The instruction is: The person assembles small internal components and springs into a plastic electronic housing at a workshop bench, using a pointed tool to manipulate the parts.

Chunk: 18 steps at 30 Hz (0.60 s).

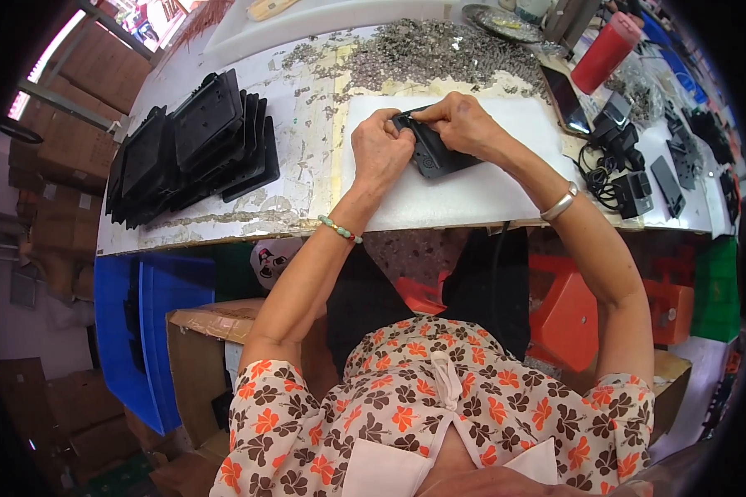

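Observation:
A flat black plastic casing (pixel 439 161) lies at a slant on a white sheet (pixel 496 192) on the workbench. My left hand (pixel 379 151) grips the casing's left end, its fingers bent around the edge. Over the far left corner, my right hand (pixel 464 126) is closed in a pinch with its fingertips against the casing. Whatever small piece may be between those fingertips is too small to make out. Beyond both hands spreads a heap of small metal pieces (pixel 423 51).
Stacked black plastic casings (pixel 211 132) stand on the left. A phone (pixel 565 99), a red bottle (pixel 607 54) and black adapters with cables (pixel 617 157) lie on the right. Below the bench are a blue bin (pixel 159 331), a cardboard box (pixel 195 364) and a red stool (pixel 565 319).

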{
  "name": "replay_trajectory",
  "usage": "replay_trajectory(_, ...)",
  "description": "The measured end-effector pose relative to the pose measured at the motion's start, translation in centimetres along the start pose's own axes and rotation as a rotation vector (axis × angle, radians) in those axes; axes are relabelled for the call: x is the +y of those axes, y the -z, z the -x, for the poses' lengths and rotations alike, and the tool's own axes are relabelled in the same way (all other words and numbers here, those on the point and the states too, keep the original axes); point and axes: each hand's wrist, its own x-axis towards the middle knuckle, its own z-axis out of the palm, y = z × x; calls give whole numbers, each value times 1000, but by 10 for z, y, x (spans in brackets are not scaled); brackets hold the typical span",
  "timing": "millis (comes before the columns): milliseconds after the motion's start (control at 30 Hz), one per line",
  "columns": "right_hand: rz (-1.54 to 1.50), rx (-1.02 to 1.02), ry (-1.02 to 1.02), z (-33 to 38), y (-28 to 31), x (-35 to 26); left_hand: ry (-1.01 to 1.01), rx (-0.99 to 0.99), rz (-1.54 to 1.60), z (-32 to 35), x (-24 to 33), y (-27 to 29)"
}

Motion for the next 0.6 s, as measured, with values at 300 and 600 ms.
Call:
replay_trajectory(300,-55,-24,-35,10,5,-17,46,-14,-40,-1,7,2)
replay_trajectory(600,-99,-33,-114,6,4,-26,18,-8,-35,0,4,0)
